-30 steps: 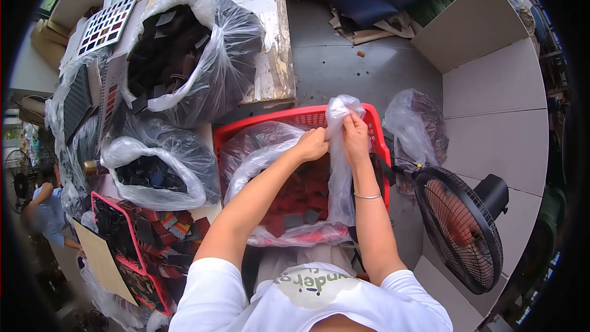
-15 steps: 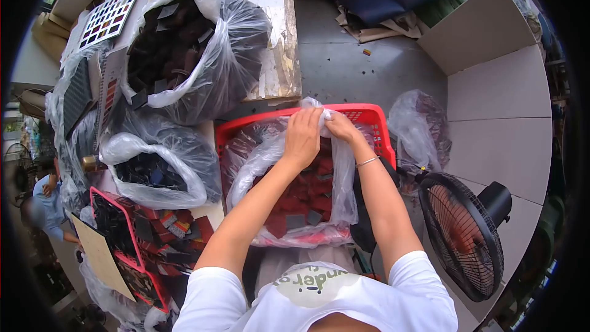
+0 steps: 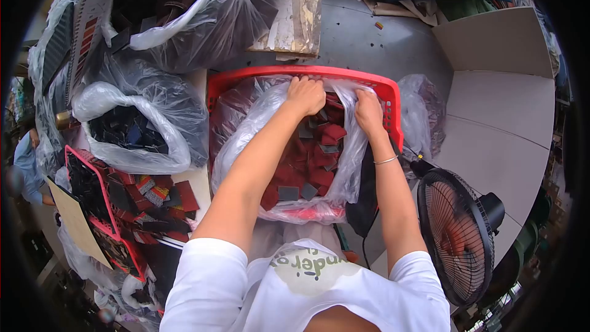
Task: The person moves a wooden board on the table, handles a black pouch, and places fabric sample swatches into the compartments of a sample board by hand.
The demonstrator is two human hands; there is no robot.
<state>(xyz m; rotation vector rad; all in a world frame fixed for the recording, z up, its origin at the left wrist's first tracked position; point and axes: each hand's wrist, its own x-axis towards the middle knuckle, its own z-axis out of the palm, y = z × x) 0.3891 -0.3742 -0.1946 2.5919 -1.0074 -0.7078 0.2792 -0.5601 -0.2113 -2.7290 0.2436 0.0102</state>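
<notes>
A red plastic basket [image 3: 295, 72] stands in front of me, lined with a clear plastic bag [image 3: 236, 141]. Inside the bag lie many small dark-red and grey square pieces [image 3: 310, 154]. My left hand [image 3: 306, 95] is closed on the bag's rim at the far side. To its right, my right hand [image 3: 369, 110] grips the same rim near the basket's right corner, with a bracelet on the wrist. Between the two hands the plastic is stretched, and the bag's mouth is open.
A black fan [image 3: 456, 237] stands at the right, near tall grey panels [image 3: 498, 98]. Left are a bag of dark pieces [image 3: 132, 126], a larger filled bag [image 3: 215, 24] and a pink-edged crate [image 3: 101, 190]. Another person [image 3: 26, 163] is at the far left.
My hands have moved apart, the right one farther right, spreading the bag's rim that was bunched between them. More of the red pieces shows. The camera view has shifted.
</notes>
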